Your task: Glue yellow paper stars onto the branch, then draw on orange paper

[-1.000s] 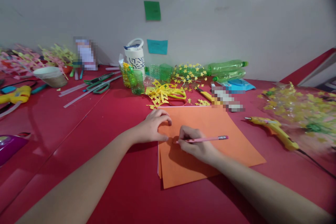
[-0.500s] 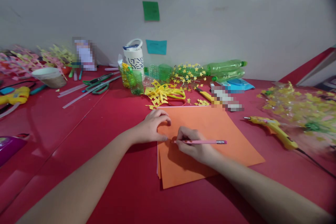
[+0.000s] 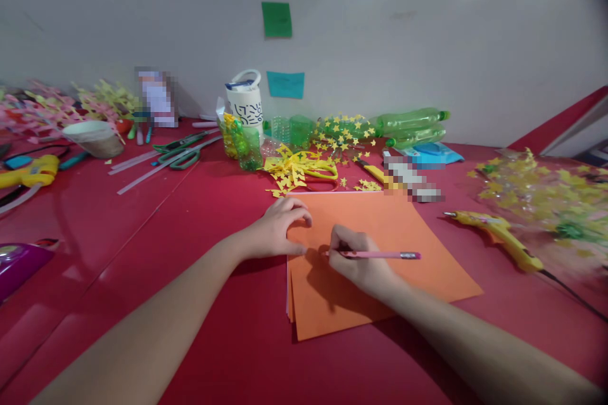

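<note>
A stack of orange paper [image 3: 380, 221] lies on the red table, its sheets slightly fanned at the lower left corner. My right hand [image 3: 358, 259] grips a pink pencil [image 3: 389, 255] over the paper, the eraser end pointing right and the tip near the left part of the sheet. Whether the tip touches the paper I cannot tell. At the sheet's left edge rests my left hand [image 3: 280, 228], thumb and fingers apart, with nothing held between them.
Yellow-handled scissors [image 3: 320, 171] and yellow paper stars lie behind the paper. To the right is a yellow glue gun [image 3: 498, 234] with its cord. Green plastic bottles [image 3: 413, 121] and a patterned tumbler [image 3: 246, 106] stand along the wall. Green-handled scissors [image 3: 183, 155] lie left.
My right hand has shifted a little to the right with the pencil. The left hand keeps its place on the paper's edge. The whole view has moved slightly.
</note>
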Available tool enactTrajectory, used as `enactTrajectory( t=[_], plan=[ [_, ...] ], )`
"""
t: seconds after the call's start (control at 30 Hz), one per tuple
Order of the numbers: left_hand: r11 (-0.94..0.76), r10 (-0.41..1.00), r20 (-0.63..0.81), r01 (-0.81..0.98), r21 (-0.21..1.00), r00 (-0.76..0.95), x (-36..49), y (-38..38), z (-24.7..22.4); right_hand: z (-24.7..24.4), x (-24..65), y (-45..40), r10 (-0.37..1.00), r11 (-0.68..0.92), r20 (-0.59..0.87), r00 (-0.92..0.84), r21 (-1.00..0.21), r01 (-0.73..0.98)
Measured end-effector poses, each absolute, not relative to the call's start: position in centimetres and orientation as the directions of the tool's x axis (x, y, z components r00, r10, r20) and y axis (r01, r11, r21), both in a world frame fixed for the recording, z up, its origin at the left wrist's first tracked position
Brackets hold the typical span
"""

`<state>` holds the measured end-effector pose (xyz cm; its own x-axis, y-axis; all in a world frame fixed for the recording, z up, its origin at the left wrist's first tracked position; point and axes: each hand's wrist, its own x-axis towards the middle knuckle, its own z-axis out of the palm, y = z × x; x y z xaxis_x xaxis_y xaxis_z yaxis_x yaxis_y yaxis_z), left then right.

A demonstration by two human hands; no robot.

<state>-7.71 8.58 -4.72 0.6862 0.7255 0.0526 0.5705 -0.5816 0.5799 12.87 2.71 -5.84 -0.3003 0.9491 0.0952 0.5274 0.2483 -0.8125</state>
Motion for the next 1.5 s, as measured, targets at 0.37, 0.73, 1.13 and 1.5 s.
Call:
enactTrajectory(
  t=[0.37, 0.73, 1.13, 1.5],
  plan=[
    [-0.578, 0.727, 0.050, 0.571, 0.583, 0.685, -7.7, 8.5, -4.6, -5.7, 12.9, 2.8, 0.955, 0.232, 0.078, -0.287, -0.800, 0.554],
    [-0.578, 0.727, 0.062, 0.560, 0.593, 0.684, -7.7, 8.6, -4.7, -5.4, 12.8, 2.4, 0.910, 0.316, 0.094, -0.403, -0.788, 0.528],
    [-0.570, 0.731, 0.054, 0.567, 0.595, 0.680, -7.6, 8.6, -4.6, -4.8, 12.6, 2.1, 0.880, 0.338, 0.067, -0.471, -0.785, 0.520],
    [-0.592, 0.719, 0.073, 0.554, 0.586, 0.691, -7.8, 8.6, -4.8, -5.6, 13.2, 3.0, 0.951, 0.015, -0.061, -0.305, -0.970, 0.242]
  ],
)
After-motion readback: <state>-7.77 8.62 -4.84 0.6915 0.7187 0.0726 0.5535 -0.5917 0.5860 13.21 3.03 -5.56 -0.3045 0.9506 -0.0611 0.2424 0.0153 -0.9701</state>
